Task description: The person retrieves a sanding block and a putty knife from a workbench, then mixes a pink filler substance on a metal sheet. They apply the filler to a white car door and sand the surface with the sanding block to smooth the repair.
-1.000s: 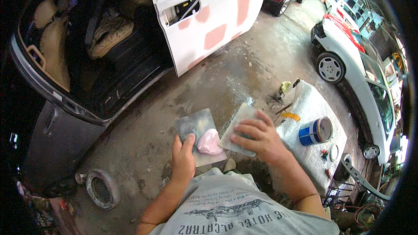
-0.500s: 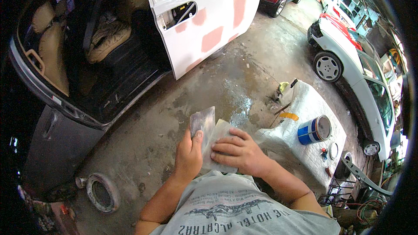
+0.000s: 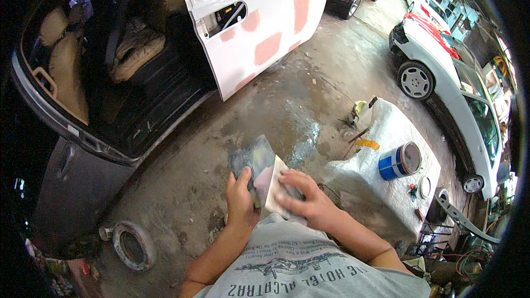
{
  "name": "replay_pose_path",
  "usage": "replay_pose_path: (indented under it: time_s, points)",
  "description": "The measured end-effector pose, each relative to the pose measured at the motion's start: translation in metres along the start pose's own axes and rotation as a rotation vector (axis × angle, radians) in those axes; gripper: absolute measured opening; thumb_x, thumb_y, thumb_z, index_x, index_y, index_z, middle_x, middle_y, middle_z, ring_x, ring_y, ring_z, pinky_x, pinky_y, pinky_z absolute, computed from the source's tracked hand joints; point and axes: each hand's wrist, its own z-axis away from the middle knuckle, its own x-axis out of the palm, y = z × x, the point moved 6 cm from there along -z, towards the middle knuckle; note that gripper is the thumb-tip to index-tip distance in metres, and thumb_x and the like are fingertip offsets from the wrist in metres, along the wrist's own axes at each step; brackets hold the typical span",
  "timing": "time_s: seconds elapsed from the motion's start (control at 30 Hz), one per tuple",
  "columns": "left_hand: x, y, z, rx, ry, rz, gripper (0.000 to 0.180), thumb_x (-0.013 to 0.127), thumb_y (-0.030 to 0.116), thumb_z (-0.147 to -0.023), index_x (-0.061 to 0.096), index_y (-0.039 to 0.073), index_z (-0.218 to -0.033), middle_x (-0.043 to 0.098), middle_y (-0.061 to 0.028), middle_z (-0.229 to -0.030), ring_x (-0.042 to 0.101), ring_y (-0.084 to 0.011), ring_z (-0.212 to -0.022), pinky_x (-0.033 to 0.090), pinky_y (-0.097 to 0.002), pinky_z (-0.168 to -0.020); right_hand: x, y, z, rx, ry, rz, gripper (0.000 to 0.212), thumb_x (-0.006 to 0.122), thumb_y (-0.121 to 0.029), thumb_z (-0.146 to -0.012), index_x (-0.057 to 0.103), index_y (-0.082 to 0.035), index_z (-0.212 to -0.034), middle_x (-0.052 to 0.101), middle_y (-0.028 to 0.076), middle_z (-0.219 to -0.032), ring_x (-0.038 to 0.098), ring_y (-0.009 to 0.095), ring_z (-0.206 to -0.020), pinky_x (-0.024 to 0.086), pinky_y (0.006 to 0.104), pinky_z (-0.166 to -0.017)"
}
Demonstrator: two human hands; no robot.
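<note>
Left hand (image 3: 240, 201) is curled round a dark board (image 3: 247, 155), thumb on top; a pale board (image 3: 271, 189) is pinched by the blurred right hand (image 3: 310, 201), lower centre of frame. Pink paste (image 3: 264, 182) is apparently being mixed or scraped, so a controlled edge pass seems called for. Long axes: dark board's pointed frame-top, leaned left; pale one's leaned right.

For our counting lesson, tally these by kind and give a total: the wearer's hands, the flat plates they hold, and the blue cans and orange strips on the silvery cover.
Hands: 2 (left hand, right hand)
Flat plates: 2 (left plate, right plate)
Blue cans: 1 (blue can)
Orange strips: 1 (orange strip)
Total: 6
</note>
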Motion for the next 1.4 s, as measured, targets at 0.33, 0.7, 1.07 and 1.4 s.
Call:
replay_pose_path:
  time_s: [0.33, 0.7, 1.07, 1.4]
  points:
    - [-0.011, 0.025, 0.011, 0.176, -0.011, -0.171, 0.038, 0.054, 0.017, -0.099, 0.047, -0.001, -0.132, 0.059, -0.0115, -0.120, 0.058, -0.0227, -0.110, 0.046, -0.0385, -0.098, -0.028, 0.016, -0.007, -0.075, -0.097, 0.512, 0.049, 0.062, -0.017, -0.079, 0.065, -0.028, -0.127, 0.059, 0.005, -0.129, 0.054, 0.027, -0.122, 0.038, 0.0533, -0.107]
    - [-0.013, 0.047, 0.012, 0.250, -0.173, -0.544, 0.035, 0.049, 0.023, -0.102, 0.054, -0.005, -0.123, 0.066, -0.0135, -0.109, 0.062, -0.0208, -0.099, 0.049, -0.0346, -0.088, -0.027, -0.004, -0.036, -0.164, -0.313, 0.566, 0.051, 0.066, -0.022, -0.071, 0.064, -0.024, -0.122, 0.061, -0.001, -0.127, 0.056, 0.020, -0.121, 0.029, 0.0551, -0.113]
    - [-0.040, 0.099, 0.006, 0.487, -0.147, -0.911, 0.034, 0.043, 0.021, -0.104, 0.053, -0.005, -0.122, 0.067, -0.0244, -0.109, 0.066, -0.0390, -0.098, 0.050, -0.0424, -0.085, 0.067, -0.043, -0.051, -0.221, -0.337, 0.378, 0.042, 0.061, -0.015, -0.078, 0.068, -0.019, -0.119, 0.062, 0.001, -0.129, 0.057, 0.020, -0.121, 0.033, 0.0461, -0.112]
    - [-0.076, 0.161, -0.005, 0.438, -0.131, -0.746, 0.032, 0.048, 0.020, -0.103, 0.051, -0.004, -0.124, 0.064, -0.0186, -0.112, 0.065, -0.0280, -0.099, 0.050, -0.0385, -0.091, 0.076, -0.083, -0.084, -0.045, 0.071, 0.031, 0.052, 0.073, -0.015, -0.078, 0.061, -0.016, -0.129, 0.053, 0.016, -0.136, 0.050, 0.039, -0.129, 0.036, 0.0551, -0.109]
